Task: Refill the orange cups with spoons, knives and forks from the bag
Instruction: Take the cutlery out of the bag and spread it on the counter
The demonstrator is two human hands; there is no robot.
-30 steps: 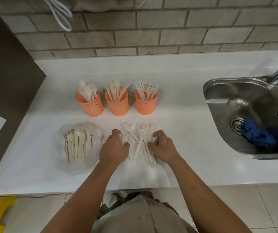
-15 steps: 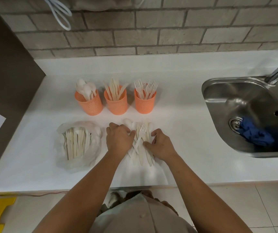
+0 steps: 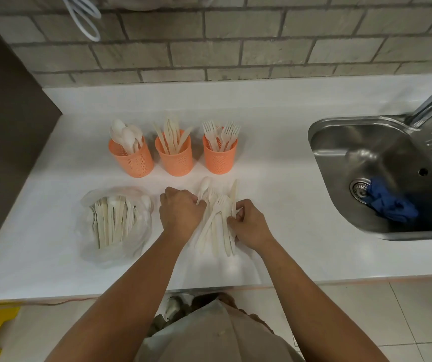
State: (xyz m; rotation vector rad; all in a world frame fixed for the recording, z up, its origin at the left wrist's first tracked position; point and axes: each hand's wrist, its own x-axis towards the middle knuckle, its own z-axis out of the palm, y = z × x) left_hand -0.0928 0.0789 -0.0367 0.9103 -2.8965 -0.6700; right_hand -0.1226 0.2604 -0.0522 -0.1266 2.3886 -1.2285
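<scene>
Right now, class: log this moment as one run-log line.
left hand: on cutlery pile | right hand: gripping pile | orange cups: sorted | bag: untouched

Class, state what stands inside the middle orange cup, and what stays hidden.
Pale plastic knives stand upright inside the middle orange perforated cup, blades fanned above its rim. Their lower ends are covered by the cup wall.

Even, soft overhead light; glare on white counter (image 3: pixel 275 163) and steel sink (image 3: pixel 361 142) — edges bow from wide-angle distortion; slight softness throughout.
</scene>
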